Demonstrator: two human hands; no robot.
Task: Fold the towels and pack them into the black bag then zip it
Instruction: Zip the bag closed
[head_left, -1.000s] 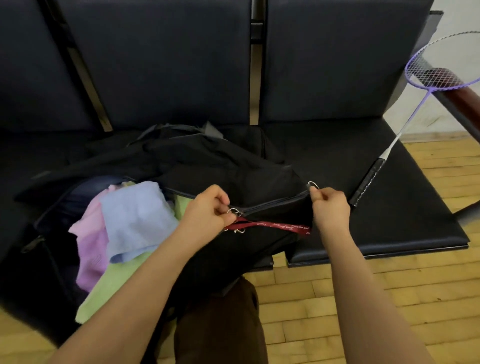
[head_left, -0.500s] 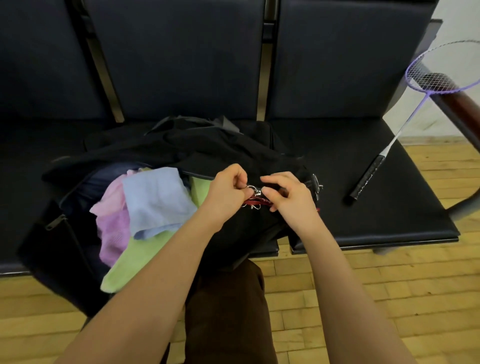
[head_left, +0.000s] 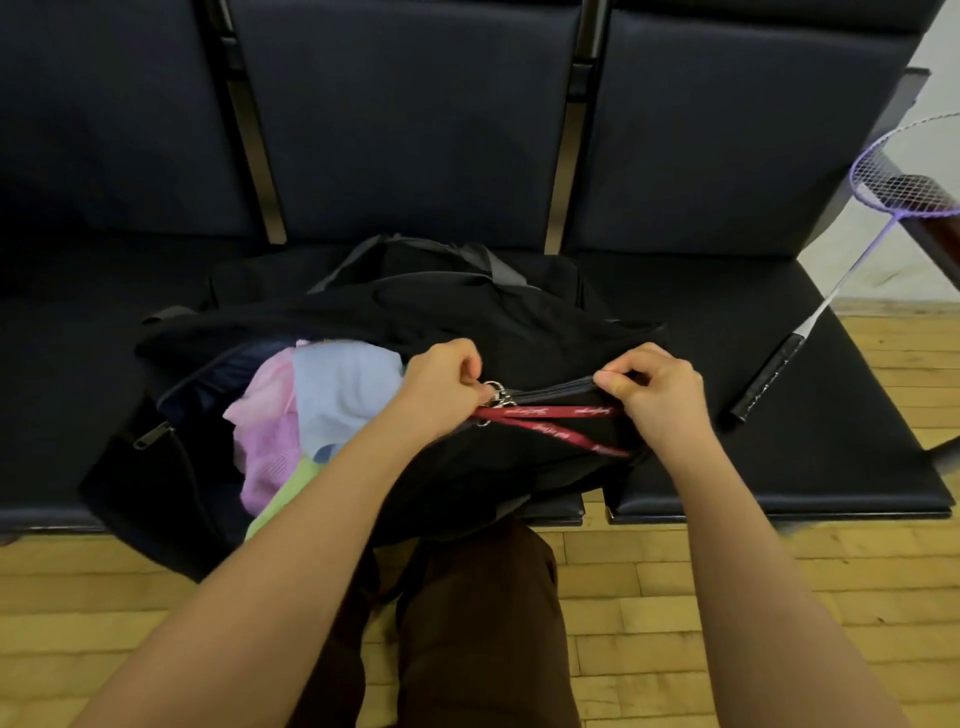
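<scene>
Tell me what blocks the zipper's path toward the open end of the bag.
The towels bulge out of the black bag opening, right ahead of the zipper pull the left hand pinches; the right hand holds the closed seam.

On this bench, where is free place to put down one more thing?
Bare seat between the black bag and the badminton racket, and the left seat beyond the bag. The middle is crowded: bag, towels, both hands.

The black bag is matt woven cloth with a shiny metal zip ring and a red woven ribbon. The towels look soft and fuzzy, in pink, blue and green. The bench seat is smooth padded upholstery with a faint sheen; the floor is wooden blocks
</scene>
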